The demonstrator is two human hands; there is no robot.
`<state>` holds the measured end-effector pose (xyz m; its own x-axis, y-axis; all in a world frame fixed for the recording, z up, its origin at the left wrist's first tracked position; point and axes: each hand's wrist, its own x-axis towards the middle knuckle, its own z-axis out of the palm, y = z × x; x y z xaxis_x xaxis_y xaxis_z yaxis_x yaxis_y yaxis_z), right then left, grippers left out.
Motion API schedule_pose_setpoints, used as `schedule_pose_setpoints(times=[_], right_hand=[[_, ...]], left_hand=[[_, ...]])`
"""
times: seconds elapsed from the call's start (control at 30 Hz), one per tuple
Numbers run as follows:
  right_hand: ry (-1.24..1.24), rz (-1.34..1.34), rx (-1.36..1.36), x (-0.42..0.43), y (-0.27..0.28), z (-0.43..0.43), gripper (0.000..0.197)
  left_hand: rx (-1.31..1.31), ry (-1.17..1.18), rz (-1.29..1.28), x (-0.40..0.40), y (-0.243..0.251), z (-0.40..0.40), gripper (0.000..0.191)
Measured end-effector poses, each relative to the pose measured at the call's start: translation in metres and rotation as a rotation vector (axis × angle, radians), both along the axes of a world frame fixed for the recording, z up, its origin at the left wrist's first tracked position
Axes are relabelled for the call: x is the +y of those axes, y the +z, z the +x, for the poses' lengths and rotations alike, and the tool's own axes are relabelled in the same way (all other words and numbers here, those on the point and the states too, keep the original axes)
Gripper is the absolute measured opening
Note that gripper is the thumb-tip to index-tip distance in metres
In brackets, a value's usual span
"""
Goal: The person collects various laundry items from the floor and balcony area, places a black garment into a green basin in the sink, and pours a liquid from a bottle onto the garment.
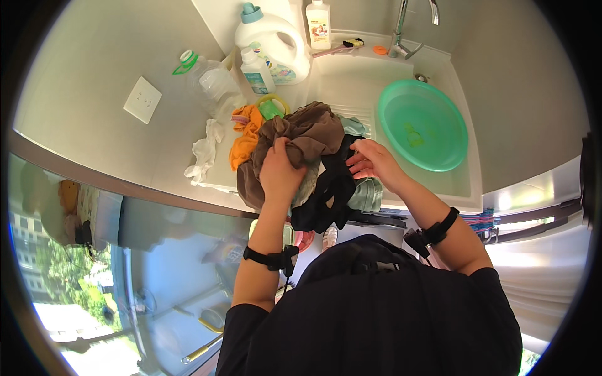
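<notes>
My left hand (282,170) grips a brown garment (317,124) on top of a clothes pile at the sink's front left. Just right of the pile, my right hand (371,162) has its fingers apart and holds nothing that I can see; it is close to a black garment (329,192). That black cloth hangs over the sink's front edge, with a pale green cloth (369,195) beside it. An orange garment (244,143) lies at the pile's left, below a green soap bar or sponge (271,110).
A green plastic basin (423,124) stands in the white sink (472,155) under a chrome faucet (400,40). Behind the pile are a large detergent jug (282,51), smaller white bottles (256,73) and a scrub brush (341,47). A clear plastic jug (214,82) leans at the left.
</notes>
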<state>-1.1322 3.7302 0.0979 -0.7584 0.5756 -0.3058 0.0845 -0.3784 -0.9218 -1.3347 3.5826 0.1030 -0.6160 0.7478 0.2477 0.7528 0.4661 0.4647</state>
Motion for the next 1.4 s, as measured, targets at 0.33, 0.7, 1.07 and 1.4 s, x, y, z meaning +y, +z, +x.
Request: schedule_pose_setpoints(times=[0.33, 0.7, 1.07, 1.4], right_hand=[[0.349, 0.865, -0.66, -0.01, 0.007, -0.068, 0.066], [-0.014, 0.24, 0.229, -0.011, 0.068, -0.052, 0.027], [-0.354, 0.407, 0.617, 0.071, 0.194, 0.025, 0.037], [-0.491, 0.457, 0.81, 0.129, 0.273, 0.102, 0.057]], left_hand=[[-1.048, -0.003, 0.817, -0.018, -0.057, -0.076, 0.046], [-1.279, 0.024, 1.025, -0.034, -0.067, -0.088, 0.05], [-1.249, 0.01, 0.996, -0.029, -0.065, -0.082, 0.048], [-1.212, -0.027, 0.926, -0.022, -0.068, -0.078, 0.058]])
